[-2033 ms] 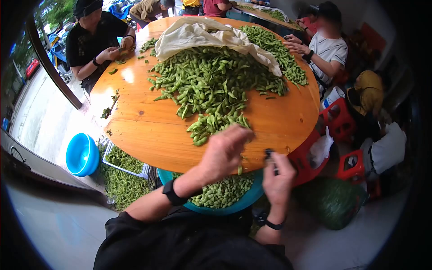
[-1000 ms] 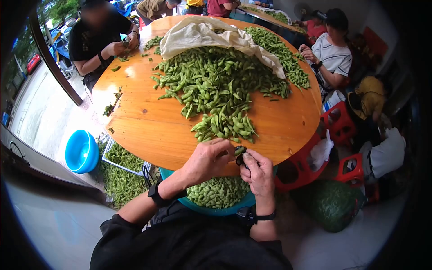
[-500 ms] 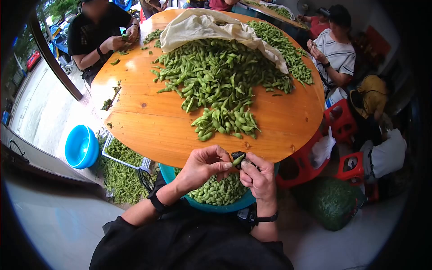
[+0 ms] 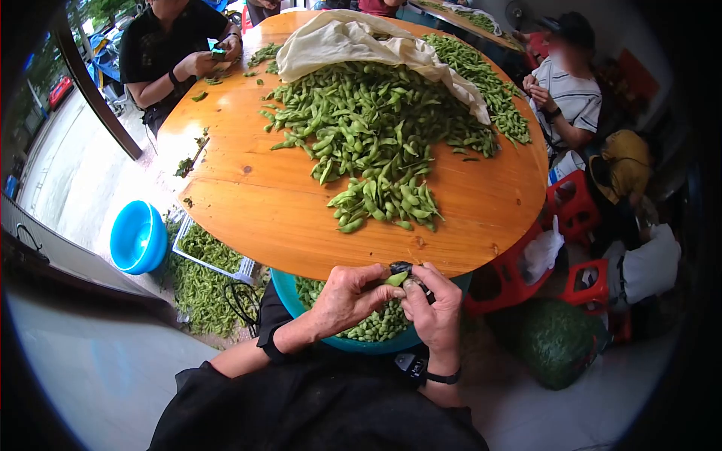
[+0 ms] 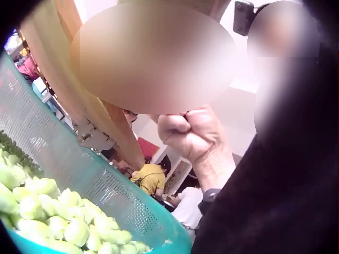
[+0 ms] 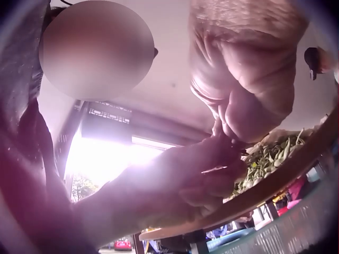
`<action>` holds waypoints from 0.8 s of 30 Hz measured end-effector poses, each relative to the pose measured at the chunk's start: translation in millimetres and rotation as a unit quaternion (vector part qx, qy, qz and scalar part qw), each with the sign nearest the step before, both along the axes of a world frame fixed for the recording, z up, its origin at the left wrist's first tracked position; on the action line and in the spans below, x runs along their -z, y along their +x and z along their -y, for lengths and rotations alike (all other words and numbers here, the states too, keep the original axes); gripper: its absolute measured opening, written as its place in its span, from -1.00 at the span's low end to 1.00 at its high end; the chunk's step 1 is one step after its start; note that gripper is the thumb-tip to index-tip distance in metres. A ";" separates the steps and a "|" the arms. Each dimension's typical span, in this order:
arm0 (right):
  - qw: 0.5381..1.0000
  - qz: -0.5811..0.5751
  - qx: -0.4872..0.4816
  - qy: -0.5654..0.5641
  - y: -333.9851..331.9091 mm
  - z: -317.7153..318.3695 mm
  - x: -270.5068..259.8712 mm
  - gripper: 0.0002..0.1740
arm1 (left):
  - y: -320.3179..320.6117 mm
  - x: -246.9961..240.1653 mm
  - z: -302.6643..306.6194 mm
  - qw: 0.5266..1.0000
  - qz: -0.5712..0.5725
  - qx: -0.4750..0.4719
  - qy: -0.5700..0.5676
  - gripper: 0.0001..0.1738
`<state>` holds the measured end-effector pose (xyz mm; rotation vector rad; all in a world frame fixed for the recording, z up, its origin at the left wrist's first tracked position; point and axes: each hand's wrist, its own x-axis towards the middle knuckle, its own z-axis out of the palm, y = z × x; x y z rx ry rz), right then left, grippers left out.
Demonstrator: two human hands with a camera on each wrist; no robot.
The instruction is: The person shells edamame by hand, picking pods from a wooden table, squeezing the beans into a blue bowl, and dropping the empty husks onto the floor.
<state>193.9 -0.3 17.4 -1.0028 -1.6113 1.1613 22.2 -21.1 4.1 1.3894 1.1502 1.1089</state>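
My left hand [image 4: 374,286] pinches a green edamame pod [image 4: 396,278] just below the near edge of the round wooden table [image 4: 248,218]. My right hand [image 4: 416,292] meets it there, fingers curled round a small black tool [image 4: 401,267] set against the pod's end. Both hands hover over a teal basket [image 4: 284,289] holding pods [image 4: 376,325]. In the left wrist view the right hand [image 5: 192,132] shows as a closed fist above the basket [image 5: 90,174]. A small heap of pods [image 4: 387,199] lies on the table right in front of my hands.
A big pile of pods [image 4: 368,113] spills from a white cloth [image 4: 353,41] across the table. Other people sit at the far left [image 4: 169,45] and right [image 4: 568,90]. A blue basin [image 4: 135,237], a crate of pods [image 4: 203,252], red stools [image 4: 571,203] and a green sack [image 4: 553,338] stand around.
My left hand came back from the heap with a pod and met the right hand. Both hands have since drawn down from the table edge to over the basket.
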 end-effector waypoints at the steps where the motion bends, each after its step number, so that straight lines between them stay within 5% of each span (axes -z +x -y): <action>1: 0.993 -0.082 -0.012 -0.081 -0.3 1.1 -2.9 -0.83 | -1.3 -2.4 -1.3 1.000 -0.002 0.016 -0.001 -0.66; 6: 0.969 -0.173 -0.048 -0.167 4.9 -4.6 8.4 -0.80 | -5.4 -7.9 -7.4 0.999 -0.024 0.030 -0.023 -0.57; 8: 1.000 -0.001 -0.004 -0.031 3.5 -3.7 10.7 -0.78 | -9.6 -10.8 -10.0 0.986 0.048 0.094 -0.126 -0.60; 9: 1.000 -0.001 -0.005 -0.031 0.7 -3.3 9.0 -0.78 | -10.5 -11.7 -11.3 0.987 0.047 0.094 -0.126 -0.60; 11: 0.949 0.184 0.066 0.248 -9.2 0.1 1.8 -0.77 | -11.0 -12.6 -12.8 0.966 0.111 0.142 -0.183 -0.66; 14: 0.949 0.185 0.107 0.234 -17.3 8.6 -3.8 -0.80 | -2.6 -6.5 -5.5 0.956 0.193 0.121 -0.187 -0.70; 19: 0.987 0.115 0.047 0.104 -3.8 -0.2 4.1 -0.75 | 0.2 4.9 -2.5 0.981 0.120 0.089 -0.124 -0.74; 24: 0.951 0.192 0.061 0.236 -13.0 8.6 -8.6 -0.77 | -0.2 -6.6 -3.7 0.967 0.145 0.112 -0.176 -0.75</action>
